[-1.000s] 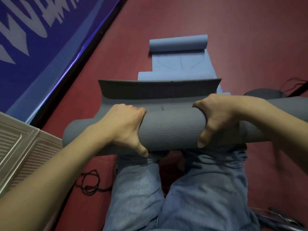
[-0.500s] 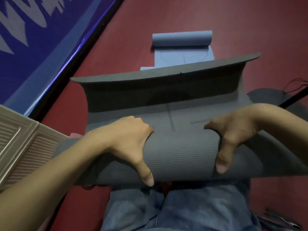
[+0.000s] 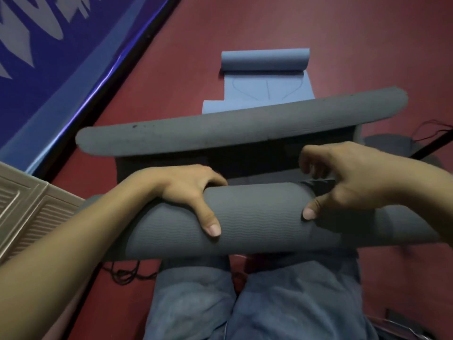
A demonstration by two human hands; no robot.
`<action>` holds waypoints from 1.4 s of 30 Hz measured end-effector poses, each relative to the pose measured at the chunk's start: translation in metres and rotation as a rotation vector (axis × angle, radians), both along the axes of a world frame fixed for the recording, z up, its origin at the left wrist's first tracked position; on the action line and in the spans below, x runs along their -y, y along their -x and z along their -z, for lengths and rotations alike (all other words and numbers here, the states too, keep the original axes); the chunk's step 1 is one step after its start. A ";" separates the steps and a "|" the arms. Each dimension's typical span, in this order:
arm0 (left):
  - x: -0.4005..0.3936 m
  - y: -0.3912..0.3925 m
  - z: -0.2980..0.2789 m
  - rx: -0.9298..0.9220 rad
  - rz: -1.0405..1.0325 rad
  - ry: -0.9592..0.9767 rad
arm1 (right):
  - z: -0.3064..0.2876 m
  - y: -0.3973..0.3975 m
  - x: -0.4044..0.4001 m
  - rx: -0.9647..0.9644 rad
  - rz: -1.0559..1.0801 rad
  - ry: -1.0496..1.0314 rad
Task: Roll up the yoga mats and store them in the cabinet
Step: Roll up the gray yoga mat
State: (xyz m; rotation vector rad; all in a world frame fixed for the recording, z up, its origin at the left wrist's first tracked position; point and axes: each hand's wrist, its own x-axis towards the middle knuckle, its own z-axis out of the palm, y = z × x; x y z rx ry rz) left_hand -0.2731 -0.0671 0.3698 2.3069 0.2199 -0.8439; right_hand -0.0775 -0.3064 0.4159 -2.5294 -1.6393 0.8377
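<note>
A thick grey yoga mat (image 3: 255,222) lies nearly rolled up across my knees, its loose end flap (image 3: 240,126) curling up and toward me. My left hand (image 3: 191,192) grips the roll left of centre, thumb on the near side, fingers over the far side. My right hand (image 3: 343,185) hovers at the roll right of centre, thumb touching the roll and fingers curled above the inner layer. Beyond it a light blue yoga mat (image 3: 267,89) lies on the red floor, partly rolled at its far end.
A beige ribbed cabinet panel (image 3: 27,209) stands at the left edge. A blue banner (image 3: 61,57) runs along the wall at upper left. Black cables (image 3: 127,273) lie on the floor near my left knee, and more cords (image 3: 431,133) at right. My jeans-clad legs fill the lower centre.
The grey mat's free end has risen and curled over toward me. My right hand has loosened from the roll and lifted its fingers; my left hand keeps its grip.
</note>
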 end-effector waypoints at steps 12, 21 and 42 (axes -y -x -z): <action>-0.025 0.019 0.003 0.642 -0.283 -0.091 | 0.025 0.010 -0.014 0.257 0.070 -0.150; 0.014 0.033 -0.018 0.374 -0.268 -0.515 | 0.038 0.026 -0.038 0.346 0.093 -0.087; 0.014 -0.004 -0.030 0.063 -0.037 -0.451 | 0.039 -0.006 -0.057 0.155 0.205 0.047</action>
